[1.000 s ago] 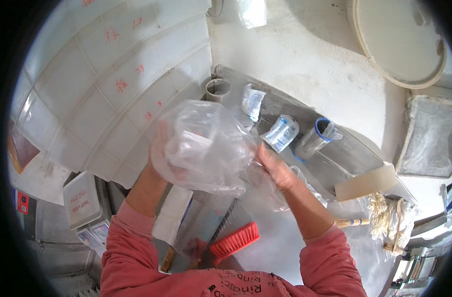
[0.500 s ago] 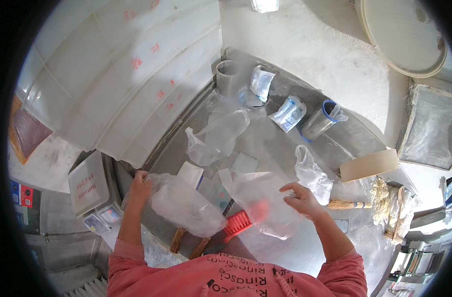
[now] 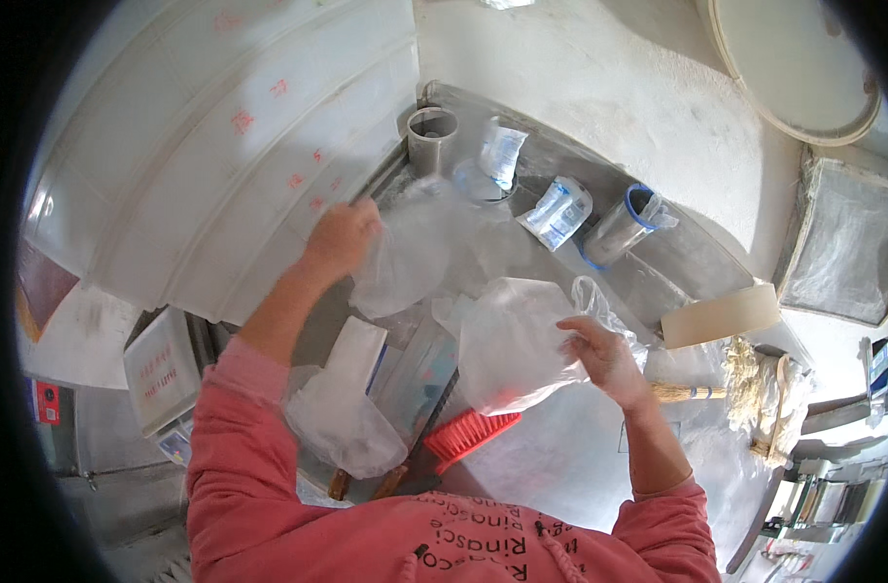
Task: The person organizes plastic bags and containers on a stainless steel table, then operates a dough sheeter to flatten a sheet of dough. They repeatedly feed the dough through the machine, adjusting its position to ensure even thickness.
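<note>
Thumb and fingers of my right hand pinch the edge of a puffed-out clear plastic bag. It hangs over the metal worktop in front of me. My left hand reaches far left, its fingers closed at the edge of a second clear bag, which is smeared by motion. A third crumpled clear bag lies near my left sleeve, untouched. Below the right-hand bag sits a red brush with bristles. Another crumpled clear bag lies just beyond my right hand.
Along the back stand a metal cylinder, blue-and-white packets and a tilted blue-rimmed cylinder. A tan block and straw brush lie at right. A white ribbed wall rises at left, beside a lidded box.
My left hand has let go of one clear bag, now lying near me, and moved up to a farther bag. The right-hand bag has filled out and shifted slightly farther away.
</note>
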Tool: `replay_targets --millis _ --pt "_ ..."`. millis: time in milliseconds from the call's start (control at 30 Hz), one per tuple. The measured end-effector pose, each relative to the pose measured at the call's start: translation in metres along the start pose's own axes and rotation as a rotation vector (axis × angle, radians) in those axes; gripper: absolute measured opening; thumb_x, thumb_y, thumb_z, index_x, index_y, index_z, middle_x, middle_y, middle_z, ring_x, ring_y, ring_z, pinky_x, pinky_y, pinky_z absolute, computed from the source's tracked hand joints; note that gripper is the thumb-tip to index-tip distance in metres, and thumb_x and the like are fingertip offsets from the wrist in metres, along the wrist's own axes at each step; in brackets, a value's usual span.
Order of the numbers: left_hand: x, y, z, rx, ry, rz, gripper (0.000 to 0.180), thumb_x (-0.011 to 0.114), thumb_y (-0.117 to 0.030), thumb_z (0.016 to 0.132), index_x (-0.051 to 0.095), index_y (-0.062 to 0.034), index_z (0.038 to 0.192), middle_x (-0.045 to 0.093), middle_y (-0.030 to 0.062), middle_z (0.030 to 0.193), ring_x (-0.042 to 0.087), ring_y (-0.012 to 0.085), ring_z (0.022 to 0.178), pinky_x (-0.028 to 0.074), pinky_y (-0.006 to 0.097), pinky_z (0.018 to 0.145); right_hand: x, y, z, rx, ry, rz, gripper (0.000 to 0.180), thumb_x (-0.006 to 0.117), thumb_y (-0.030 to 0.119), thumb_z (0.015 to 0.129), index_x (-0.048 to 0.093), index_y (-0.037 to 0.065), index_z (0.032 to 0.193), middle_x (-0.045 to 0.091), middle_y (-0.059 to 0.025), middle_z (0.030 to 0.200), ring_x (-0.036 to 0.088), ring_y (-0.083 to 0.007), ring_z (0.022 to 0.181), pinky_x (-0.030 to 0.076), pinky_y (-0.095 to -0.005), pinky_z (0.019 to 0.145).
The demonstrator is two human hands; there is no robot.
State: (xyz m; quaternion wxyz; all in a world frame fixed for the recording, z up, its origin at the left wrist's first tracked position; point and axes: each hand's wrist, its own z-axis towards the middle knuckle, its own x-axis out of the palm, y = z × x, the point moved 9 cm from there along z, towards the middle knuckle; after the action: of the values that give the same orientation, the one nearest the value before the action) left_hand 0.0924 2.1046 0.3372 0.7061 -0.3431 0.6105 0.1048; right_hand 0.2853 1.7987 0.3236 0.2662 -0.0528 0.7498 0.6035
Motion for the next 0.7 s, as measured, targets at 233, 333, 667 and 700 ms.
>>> replay_targets --millis 233,333,667,700 --pt "-0.072 0.009 -0.032 -0.103 -0.366 -0.983 0.021 0.046 -0.013 0.096 0.062 -0.0040 0.106 0.048 -0.0061 0.071 0.041 0.0037 0.059 0.037 0.020 0.055 0.004 -0.068 -0.007 0.229 -0.082 0.262 0.022 0.052 0.013 0.088 0.065 0.000 0.100 0.061 -0.0018 0.081 0.055 -0.0104 0.071 0.046 -0.0236 0.068" --pt "-0.054 -0.026 -0.053 0.015 -0.355 -0.716 0.030 0.050 -0.008 0.095 0.060 -0.0037 0.123 0.057 -0.0022 0.077 0.047 0.0069 0.060 0.041 0.023 0.056 0.041 -0.054 0.000 0.251 0.047 0.524 0.032 0.054 0.027 0.092 0.064 0.003 0.110 0.061 -0.0038 0.095 0.056 -0.0126 0.079 0.047 -0.0260 0.073" --pt "0.024 -0.100 -0.137 0.569 0.067 -0.084 0.033 0.060 -0.007 0.074 0.066 -0.0045 0.106 0.063 0.0147 0.080 0.061 0.0343 0.072 0.049 0.042 0.061 0.105 -0.001 0.040 0.237 0.157 0.935 0.032 0.062 0.019 0.088 0.061 -0.001 0.113 0.065 -0.0043 0.097 0.063 -0.0138 0.085 0.051 -0.0292 0.077" --pt "0.017 -0.087 -0.141 0.487 0.031 -0.058 0.034 0.060 -0.007 0.073 0.066 -0.0052 0.106 0.062 0.0143 0.078 0.061 0.0337 0.070 0.049 0.042 0.060 0.110 0.001 0.042 0.225 0.186 0.973 0.028 0.062 0.017 0.088 0.062 -0.001 0.110 0.065 -0.0025 0.093 0.062 -0.0124 0.080 0.051 -0.0283 0.073"
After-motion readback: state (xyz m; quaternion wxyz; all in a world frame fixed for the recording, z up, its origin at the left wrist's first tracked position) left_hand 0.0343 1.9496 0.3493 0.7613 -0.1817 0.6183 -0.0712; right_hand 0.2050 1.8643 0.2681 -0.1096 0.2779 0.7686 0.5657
